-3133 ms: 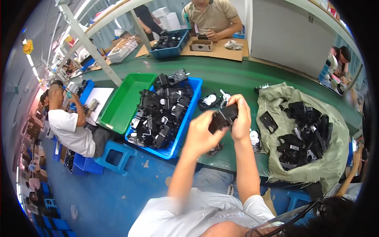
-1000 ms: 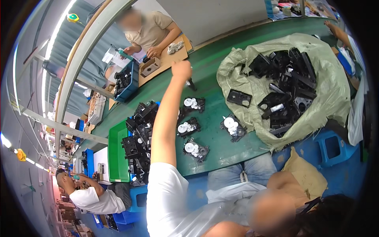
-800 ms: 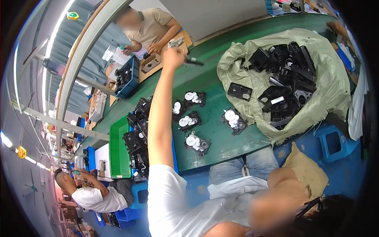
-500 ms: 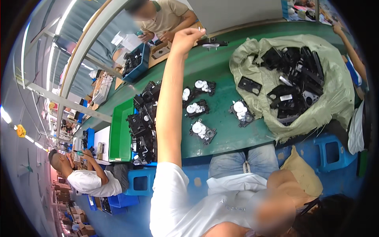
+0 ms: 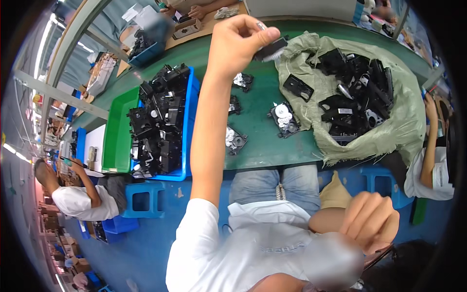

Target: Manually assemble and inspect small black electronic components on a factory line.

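Observation:
My left arm reaches up over the green table, and my left hand is closed with its thumb and fingers pinched together. It holds a black plastic part with a pale gear edge, partly hidden behind the thumb. A small shiny metal piece shows by the fingertips. Under and beside the arm lie several black gear units with white gears, one gear unit standing apart nearer the sack. At lower right my right hand is curled closed, raised above my lap; whatever is inside its fingers is hidden.
A blue bin heaped with black parts stands left of my arm, beside a green tray. To the right, an open woven sack holds many black parts. Co-workers sit at left, far side and right. Blue stools stand below.
My left hand has moved right toward the sack with the black part. My right hand has come into view at lower right. The whole view has shifted, uncovering the blue bin.

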